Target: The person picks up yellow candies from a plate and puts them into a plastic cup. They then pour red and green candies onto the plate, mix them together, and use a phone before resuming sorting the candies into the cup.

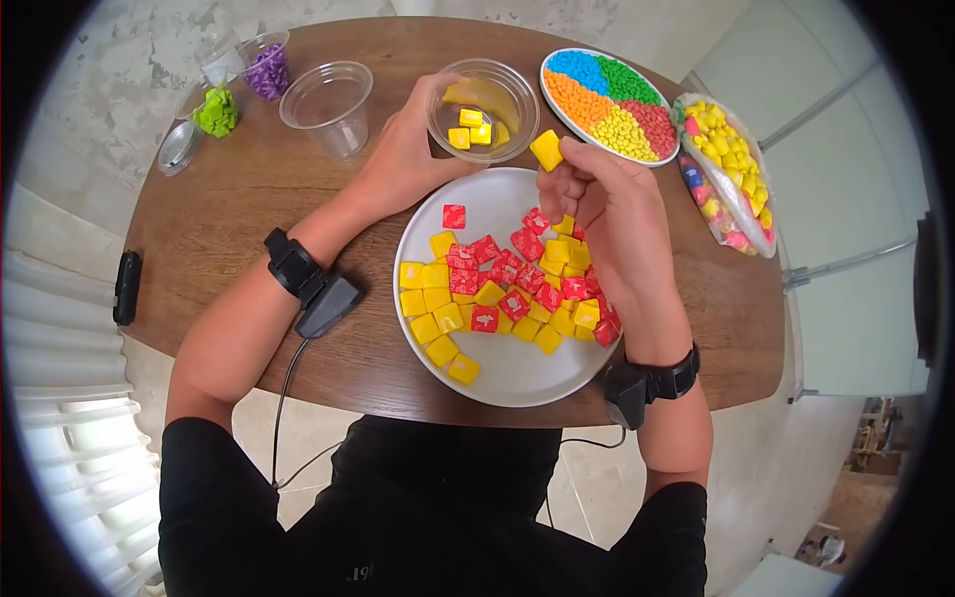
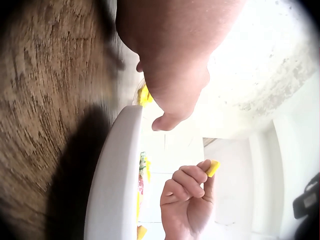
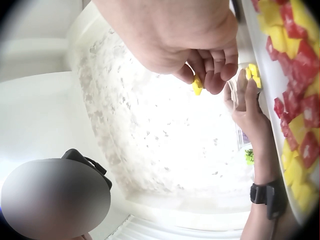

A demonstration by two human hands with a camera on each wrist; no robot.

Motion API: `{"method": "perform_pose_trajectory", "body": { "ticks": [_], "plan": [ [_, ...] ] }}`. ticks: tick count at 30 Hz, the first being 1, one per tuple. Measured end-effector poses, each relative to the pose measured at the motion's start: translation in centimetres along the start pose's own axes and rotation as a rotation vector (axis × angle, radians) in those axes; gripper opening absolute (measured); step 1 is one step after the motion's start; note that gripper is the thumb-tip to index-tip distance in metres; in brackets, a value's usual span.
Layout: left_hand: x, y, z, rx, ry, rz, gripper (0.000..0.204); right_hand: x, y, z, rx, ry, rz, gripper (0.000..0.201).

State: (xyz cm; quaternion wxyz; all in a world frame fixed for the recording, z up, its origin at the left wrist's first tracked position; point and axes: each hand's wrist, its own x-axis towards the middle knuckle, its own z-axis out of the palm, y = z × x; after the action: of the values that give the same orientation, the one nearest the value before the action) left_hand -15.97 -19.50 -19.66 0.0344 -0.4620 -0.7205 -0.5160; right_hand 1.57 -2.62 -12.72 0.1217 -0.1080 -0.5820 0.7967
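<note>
My left hand point(image 1: 403, 149) grips a clear plastic cup point(image 1: 512, 95) at its left side, just beyond the plate. Several yellow square candies point(image 1: 471, 117) lie at the bottom of that cup. Between thumb and fingertips, my right hand point(image 1: 627, 219) pinches another yellow square candy point(image 1: 546, 150), held up close to the cup's right rim. The same pinched candy point(image 2: 213, 168) shows in the left wrist view. Below both hands sits a round white plate point(image 1: 527, 383), spread with yellow squares and red wrapped squares point(image 1: 484, 318); the right hand and forearm hide part of its right side.
An empty clear cup point(image 1: 326, 99) stands left of the gripped one. Farther left are a cup of purple pieces point(image 1: 267, 75), green pieces point(image 1: 216, 112) and a small lidded container point(image 1: 179, 147). A divided plate of coloured candies point(image 1: 612, 104) and an open candy bag point(image 1: 731, 169) lie right.
</note>
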Motion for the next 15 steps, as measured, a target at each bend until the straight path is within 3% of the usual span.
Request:
{"method": "perform_pose_trajectory", "body": {
  "ticks": [15],
  "plan": [
    [-0.21, -0.06, -0.07, -0.032, -0.066, -0.072, 0.086, -0.16, -0.26, -0.22, -0.042, 0.028, -0.016, 0.024]
  ]
}}
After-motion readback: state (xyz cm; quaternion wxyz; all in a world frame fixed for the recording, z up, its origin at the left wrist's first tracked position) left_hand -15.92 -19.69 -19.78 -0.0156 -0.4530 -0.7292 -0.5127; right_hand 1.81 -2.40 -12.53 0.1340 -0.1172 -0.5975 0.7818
